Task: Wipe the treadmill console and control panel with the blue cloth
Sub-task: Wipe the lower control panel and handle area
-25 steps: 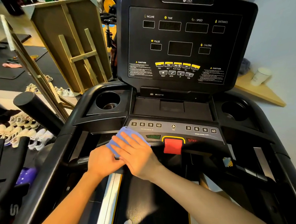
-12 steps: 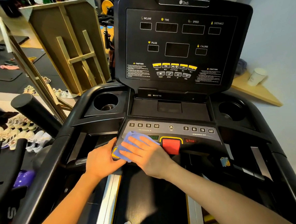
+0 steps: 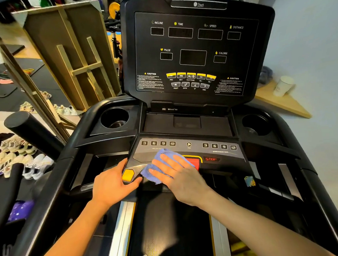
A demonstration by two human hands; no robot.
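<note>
The black treadmill console stands upright ahead, its displays dark. Below it lies the grey control panel with number keys and a red stop button. My right hand lies flat, fingers spread, pressing the blue cloth onto the panel's lower middle, partly over the red button. My left hand grips the panel's lower left corner, thumb beside a yellow button. Most of the cloth is hidden under my right hand.
Cup holders sit left and right of the console tray. A black handlebar end juts in at left above several shoes. Wooden frames lean behind. A paper cup stands on a wooden board at right.
My right hand has slid the blue cloth rightward along the lower panel, from the left side onto the red button. A yellow button at the left corner is now uncovered.
</note>
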